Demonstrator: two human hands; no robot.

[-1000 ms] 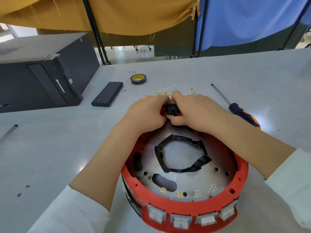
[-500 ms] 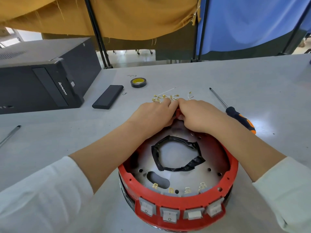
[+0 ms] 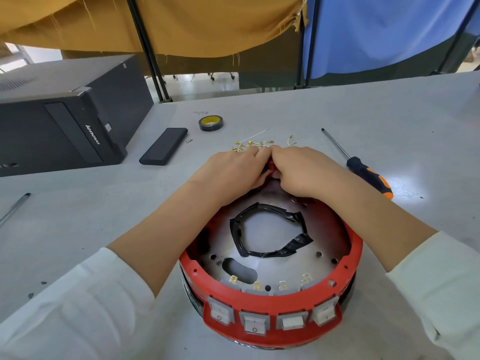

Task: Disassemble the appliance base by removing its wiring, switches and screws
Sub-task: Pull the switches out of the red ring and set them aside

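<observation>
Far rim of the red appliance base (image 3: 270,294) mostly hidden under both hands; only a small patch of red shows between them, and whatever part sits there cannot be made out. Left hand (image 3: 231,170) and right hand (image 3: 301,170) meet knuckle to knuckle at that rim, fingers curled down over the edge and pressed close together, fingertips out of sight; both grip the rim area, but whether they pinch a separate piece cannot be told. Base sits on the grey table (image 3: 389,120), open side up, near the lower middle of view. Four rocker switches (image 3: 253,324) along its near wall, brass terminals just inside. Ring of black tape (image 3: 267,229) lies on the metal floor inside. Loose wires with brass terminals (image 3: 252,145) on the table just beyond the hands, partly covered by fingers. Screwdriver (image 3: 363,167) right of the hands. Tape roll (image 3: 211,122) further back. Both white sleeves cut off by the frame.
</observation>
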